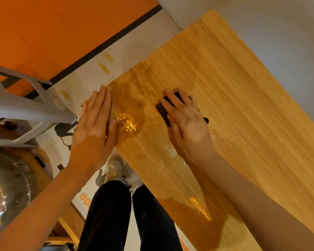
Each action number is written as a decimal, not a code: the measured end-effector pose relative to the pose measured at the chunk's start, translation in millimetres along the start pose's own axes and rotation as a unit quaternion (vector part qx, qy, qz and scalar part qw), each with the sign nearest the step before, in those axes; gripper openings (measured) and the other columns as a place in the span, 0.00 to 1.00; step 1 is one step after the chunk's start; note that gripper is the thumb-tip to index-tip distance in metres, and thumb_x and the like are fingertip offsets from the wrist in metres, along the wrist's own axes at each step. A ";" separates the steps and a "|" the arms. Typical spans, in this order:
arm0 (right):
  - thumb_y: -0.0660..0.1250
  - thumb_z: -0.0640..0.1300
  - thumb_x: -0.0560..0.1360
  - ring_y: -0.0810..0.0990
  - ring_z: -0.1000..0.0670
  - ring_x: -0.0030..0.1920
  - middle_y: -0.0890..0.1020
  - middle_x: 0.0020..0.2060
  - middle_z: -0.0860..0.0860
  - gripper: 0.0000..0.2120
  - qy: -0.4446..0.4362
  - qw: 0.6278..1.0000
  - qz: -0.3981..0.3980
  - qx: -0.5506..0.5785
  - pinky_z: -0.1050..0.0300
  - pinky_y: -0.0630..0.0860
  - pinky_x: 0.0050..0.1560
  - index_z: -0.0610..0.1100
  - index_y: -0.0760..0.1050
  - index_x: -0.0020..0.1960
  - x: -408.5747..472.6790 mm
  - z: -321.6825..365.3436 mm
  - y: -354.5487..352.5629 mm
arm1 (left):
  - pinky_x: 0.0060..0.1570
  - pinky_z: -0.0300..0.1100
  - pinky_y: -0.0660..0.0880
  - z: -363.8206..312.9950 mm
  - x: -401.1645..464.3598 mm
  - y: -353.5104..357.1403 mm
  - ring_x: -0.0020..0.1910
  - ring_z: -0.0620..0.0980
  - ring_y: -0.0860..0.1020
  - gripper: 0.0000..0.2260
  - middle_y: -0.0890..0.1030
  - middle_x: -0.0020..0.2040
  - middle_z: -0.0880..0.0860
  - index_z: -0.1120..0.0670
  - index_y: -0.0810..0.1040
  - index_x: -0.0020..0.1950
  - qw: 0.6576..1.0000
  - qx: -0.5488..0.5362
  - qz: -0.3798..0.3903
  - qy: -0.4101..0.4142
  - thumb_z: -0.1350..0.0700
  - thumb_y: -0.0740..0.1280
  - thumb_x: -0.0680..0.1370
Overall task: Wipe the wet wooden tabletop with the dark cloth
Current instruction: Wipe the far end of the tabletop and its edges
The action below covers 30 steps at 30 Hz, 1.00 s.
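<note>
The wooden tabletop [234, 98] runs diagonally across the view, with wet, shiny patches near its left edge and near the bottom. My right hand [185, 122] lies flat on the dark cloth [162, 110], pressing it onto the wood; only the cloth's edges show around my fingers. My left hand [94, 122] rests flat at the table's left edge, fingers together and holding nothing, right beside a glistening puddle [128, 124].
A grey plastic stool [22, 109] stands to the left of the table. A shiny metal bowl [7, 192] sits at the lower left. My legs in dark trousers [127, 218] and one shoe [114, 169] are by the table's edge. An orange wall lies beyond.
</note>
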State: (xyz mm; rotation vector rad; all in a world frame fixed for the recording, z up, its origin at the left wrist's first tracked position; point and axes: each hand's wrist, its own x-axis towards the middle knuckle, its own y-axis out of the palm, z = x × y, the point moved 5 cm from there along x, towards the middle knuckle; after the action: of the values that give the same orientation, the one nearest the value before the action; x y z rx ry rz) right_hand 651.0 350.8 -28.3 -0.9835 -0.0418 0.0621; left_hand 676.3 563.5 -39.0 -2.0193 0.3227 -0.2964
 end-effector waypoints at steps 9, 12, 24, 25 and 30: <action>0.54 0.44 0.82 0.56 0.45 0.77 0.63 0.76 0.50 0.20 -0.084 0.991 0.097 -0.041 0.43 0.51 0.77 0.46 0.64 0.74 -105.7 -14.5 -12.3 | 0.81 0.53 0.45 5.1 -4.6 10.2 0.82 0.59 0.51 0.25 0.54 0.82 0.61 0.65 0.56 0.80 1.000 -0.011 0.012 -0.024 0.55 0.54 0.85; 0.54 0.44 0.82 0.55 0.46 0.77 0.64 0.75 0.49 0.20 -0.093 0.990 0.103 -0.031 0.44 0.51 0.77 0.44 0.66 0.73 -70.7 -1.7 -2.8 | 0.81 0.53 0.44 7.4 -2.8 11.9 0.82 0.58 0.51 0.25 0.53 0.82 0.59 0.65 0.55 0.80 0.999 -0.032 0.014 -0.030 0.57 0.55 0.85; 0.53 0.46 0.83 0.55 0.46 0.77 0.62 0.76 0.51 0.20 -0.149 0.980 0.121 -0.045 0.45 0.49 0.78 0.47 0.64 0.74 -75.7 6.3 5.7 | 0.81 0.47 0.41 5.6 -2.9 12.1 0.82 0.55 0.51 0.26 0.55 0.82 0.59 0.64 0.55 0.80 0.999 -0.031 0.002 -0.035 0.54 0.51 0.85; 0.53 0.46 0.83 0.55 0.47 0.77 0.62 0.76 0.50 0.20 -0.156 0.979 0.121 -0.046 0.45 0.51 0.78 0.46 0.64 0.74 -68.5 6.6 6.5 | 0.81 0.47 0.41 6.1 -2.4 12.2 0.82 0.55 0.51 0.26 0.55 0.82 0.59 0.64 0.55 0.80 0.999 -0.031 0.002 -0.035 0.53 0.51 0.85; 0.55 0.42 0.82 0.58 0.45 0.77 0.66 0.74 0.47 0.19 -0.130 0.988 0.058 -0.063 0.42 0.56 0.76 0.42 0.69 0.71 39.4 38.2 33.6 | 0.81 0.53 0.47 8.7 -2.3 14.5 0.82 0.56 0.53 0.25 0.56 0.82 0.59 0.63 0.55 0.80 1.000 0.006 0.004 -0.026 0.54 0.52 0.85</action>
State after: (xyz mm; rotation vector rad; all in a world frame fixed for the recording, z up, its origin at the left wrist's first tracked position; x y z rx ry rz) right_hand 686.8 404.0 -34.9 -1.0982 -0.2293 0.2976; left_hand 675.8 565.2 -55.9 -2.0106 0.2962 -0.2385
